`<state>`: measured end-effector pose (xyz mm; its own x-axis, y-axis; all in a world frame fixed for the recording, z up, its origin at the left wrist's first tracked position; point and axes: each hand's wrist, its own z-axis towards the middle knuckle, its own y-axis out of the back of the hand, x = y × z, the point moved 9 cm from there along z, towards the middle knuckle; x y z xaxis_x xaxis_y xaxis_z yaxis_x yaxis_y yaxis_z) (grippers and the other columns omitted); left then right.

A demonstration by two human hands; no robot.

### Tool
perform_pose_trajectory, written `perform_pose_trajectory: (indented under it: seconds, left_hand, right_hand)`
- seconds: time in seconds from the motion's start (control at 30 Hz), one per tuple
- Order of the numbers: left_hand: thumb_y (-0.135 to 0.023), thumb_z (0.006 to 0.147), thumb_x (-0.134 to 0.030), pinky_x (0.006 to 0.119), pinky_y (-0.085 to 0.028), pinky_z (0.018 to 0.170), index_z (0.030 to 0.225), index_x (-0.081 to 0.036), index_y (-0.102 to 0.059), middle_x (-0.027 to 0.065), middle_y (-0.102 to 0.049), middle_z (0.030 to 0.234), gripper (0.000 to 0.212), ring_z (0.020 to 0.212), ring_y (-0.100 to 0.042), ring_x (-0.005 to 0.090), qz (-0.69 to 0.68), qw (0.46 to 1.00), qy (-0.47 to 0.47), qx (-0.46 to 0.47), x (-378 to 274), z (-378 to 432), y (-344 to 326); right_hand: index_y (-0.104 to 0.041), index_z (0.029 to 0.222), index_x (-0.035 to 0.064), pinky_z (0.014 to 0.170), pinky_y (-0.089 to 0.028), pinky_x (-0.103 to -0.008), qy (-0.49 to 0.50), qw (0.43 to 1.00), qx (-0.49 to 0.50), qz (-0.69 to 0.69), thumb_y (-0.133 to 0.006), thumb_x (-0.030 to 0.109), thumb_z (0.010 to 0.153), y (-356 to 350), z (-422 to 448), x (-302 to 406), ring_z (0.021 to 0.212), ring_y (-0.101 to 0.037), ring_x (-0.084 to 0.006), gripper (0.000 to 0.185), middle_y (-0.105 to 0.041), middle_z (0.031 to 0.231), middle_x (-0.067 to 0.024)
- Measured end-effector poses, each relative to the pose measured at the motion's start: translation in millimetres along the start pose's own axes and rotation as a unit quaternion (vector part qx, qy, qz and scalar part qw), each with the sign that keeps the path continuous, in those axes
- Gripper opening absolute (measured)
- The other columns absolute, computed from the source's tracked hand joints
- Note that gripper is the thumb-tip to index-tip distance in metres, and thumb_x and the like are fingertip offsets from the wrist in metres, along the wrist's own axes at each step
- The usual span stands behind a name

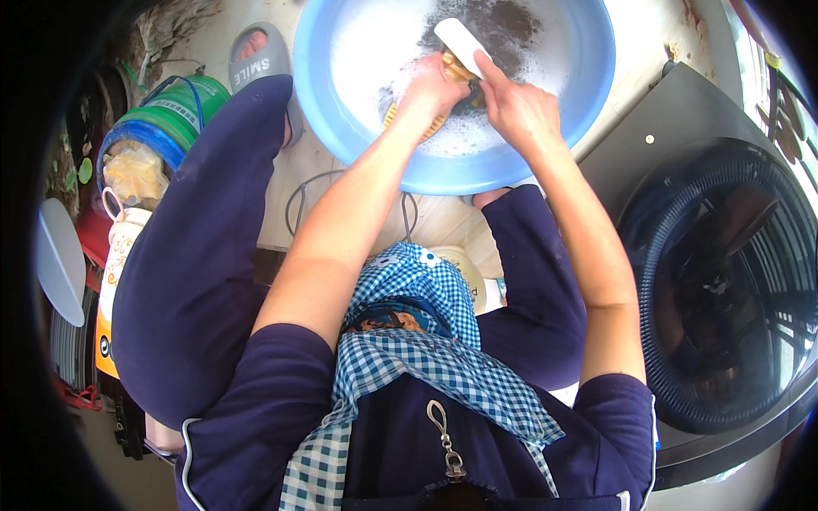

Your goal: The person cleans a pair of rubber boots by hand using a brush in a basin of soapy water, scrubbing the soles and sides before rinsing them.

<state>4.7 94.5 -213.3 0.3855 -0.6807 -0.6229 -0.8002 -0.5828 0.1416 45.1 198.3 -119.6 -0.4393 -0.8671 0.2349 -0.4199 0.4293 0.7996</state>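
My left hand (pixel 434 86) grips a dark item with a yellowish ribbed edge (pixel 434 129), probably a shoe, low in a blue plastic basin (pixel 447 181). Much of that item is hidden by the hand and forearm. In my right hand (pixel 523 108) is a white-backed tool (pixel 459 39), probably a scrubbing brush, with the index finger stretched along its back. It lies over a yellowish-brown part of the item. White suds (pixel 364 57) cover most of the water around both hands, and a dark murky patch (pixel 511 25) shows at the far side.
A dark front-loading washing machine (pixel 722 274) stands close on the right. At the left are a green bucket (pixel 172 105), a plastic bag (pixel 135 171) and a white-and-orange container (pixel 121 255). A wire stand (pixel 300 204) sits on the floor before me. My grey slipper (pixel 259 64) is beside the basin.
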Motion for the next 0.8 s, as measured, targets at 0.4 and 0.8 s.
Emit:
perform_pose_trajectory:
  seconds: [0.4,0.8]
  left_hand:
    - [-0.074,0.059,-0.016,0.035,-0.047,0.077,0.094,0.002,-0.058,0.0185,-0.063,0.087,0.042,0.085,-0.062,0.0284,-0.024,0.999,-0.047,-0.006,1,-1,-4]
    - [-0.076,0.061,-0.012,0.03,-0.049,0.063,0.09,0.002,-0.063,0.0093,-0.064,0.075,0.034,0.065,-0.062,0.0178,-0.276,0.957,0.094,0.009,35,7,14]
  right_hand:
    - [-0.047,0.127,0.0321,0.055,-0.048,-0.0416,0.007,0.997,0.076,-0.017,-0.052,0.028,0.086,-1,-7,-9,0.061,-0.061,-0.0314,0.041,-0.061,0.063,-0.0129]
    - [-0.045,0.131,0.0075,0.071,-0.041,-0.0263,-0.274,0.859,-0.063,0.427,-0.054,0.021,0.085,-85,-15,-89,0.076,-0.051,-0.0154,0.048,-0.056,0.086,-0.0072]
